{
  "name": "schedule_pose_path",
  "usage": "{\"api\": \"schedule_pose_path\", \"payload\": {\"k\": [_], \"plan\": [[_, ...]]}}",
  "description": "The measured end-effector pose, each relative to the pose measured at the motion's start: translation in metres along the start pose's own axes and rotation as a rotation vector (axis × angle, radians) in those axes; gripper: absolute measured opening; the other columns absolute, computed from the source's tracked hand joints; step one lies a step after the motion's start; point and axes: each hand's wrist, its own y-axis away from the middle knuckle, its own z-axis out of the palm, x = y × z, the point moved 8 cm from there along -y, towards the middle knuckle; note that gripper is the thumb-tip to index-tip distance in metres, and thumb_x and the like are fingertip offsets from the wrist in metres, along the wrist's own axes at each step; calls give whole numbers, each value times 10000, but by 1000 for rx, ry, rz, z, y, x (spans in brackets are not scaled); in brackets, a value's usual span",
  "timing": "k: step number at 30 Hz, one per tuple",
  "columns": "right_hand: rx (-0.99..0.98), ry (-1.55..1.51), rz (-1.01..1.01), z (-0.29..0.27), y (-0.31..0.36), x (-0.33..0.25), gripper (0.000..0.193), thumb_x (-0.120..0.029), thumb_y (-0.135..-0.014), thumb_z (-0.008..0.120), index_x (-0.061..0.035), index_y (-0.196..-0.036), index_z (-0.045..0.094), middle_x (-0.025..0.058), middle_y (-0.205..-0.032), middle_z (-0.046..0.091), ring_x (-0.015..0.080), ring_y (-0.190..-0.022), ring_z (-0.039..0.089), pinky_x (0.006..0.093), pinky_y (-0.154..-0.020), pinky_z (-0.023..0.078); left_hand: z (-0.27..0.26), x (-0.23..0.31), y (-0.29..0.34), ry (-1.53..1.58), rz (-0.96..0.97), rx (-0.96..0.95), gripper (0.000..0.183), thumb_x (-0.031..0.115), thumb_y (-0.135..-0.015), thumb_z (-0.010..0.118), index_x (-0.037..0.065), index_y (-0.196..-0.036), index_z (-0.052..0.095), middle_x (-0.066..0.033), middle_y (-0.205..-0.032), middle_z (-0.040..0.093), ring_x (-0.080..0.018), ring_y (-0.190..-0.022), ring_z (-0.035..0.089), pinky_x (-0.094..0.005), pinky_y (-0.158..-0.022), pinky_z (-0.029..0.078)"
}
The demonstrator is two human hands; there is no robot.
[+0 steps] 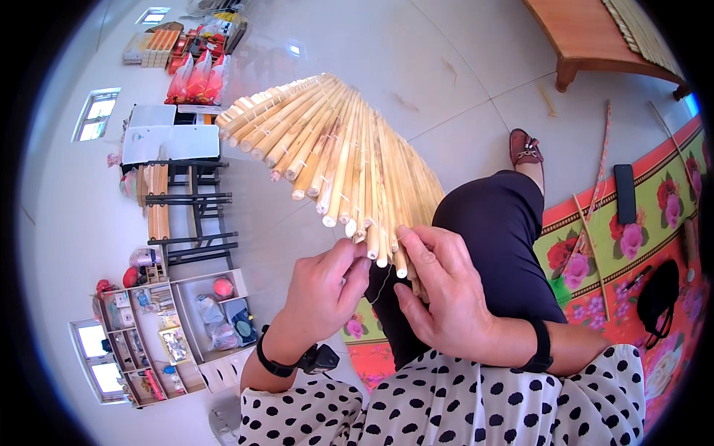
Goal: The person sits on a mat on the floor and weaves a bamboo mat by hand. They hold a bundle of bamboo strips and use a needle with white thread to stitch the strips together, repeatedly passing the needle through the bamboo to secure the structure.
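Observation:
A mat of pale yellow reed stalks (338, 145), bound side by side with thin string, fans out from my lap toward the far left, its cut ends facing me. My right hand (450, 290) grips the near stalks at their ends, index finger on top and thumb below. Beside them, my left hand (323, 286) is closed in a pinch against the lower stalk ends; what lies between its fingertips is hidden. A thin thread (384, 286) hangs in a loop between my hands, over my dark trousers.
At right, a flowered cloth (595, 256) bears a dark phone (625, 195), a black mask-like item (657, 301) and thin sticks. A brown wooden table (587, 37) stands far right. Folded black-legged furniture (195, 201) and a filled shelf unit (160, 334) line the left wall.

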Motion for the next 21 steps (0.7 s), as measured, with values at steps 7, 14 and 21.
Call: {"api": "schedule_pose_path", "payload": {"k": [7,14,21], "plan": [[-45,-142,8,9,-2,-7,662,47,-738,679,111,-1352,441,248,-1257,453,432,-1145,470,438,-936,457,-11,8,14,-74,-96,-37,115,9,-874,606,2,-988,597,-154,-719,625,-327,-582,628,-387,-534,484],[-26,-18,-15,2,-3,-2,642,23,-738,693,124,-1330,465,232,-1187,490,393,-1054,513,394,-830,511,0,2,4,-77,-63,-84,154,19,-871,611,6,-1023,597,-157,-743,632,-333,-604,633,-402,-549,493],[58,140,-68,-2,-5,-6,633,9,-664,718,76,-1270,548,177,-1096,558,330,-937,589,359,-667,539,-1,13,2,-116,-37,-64,198,-17,-855,608,-2,-1052,597,-151,-750,634,-323,-603,635,-385,-534,491]]}}
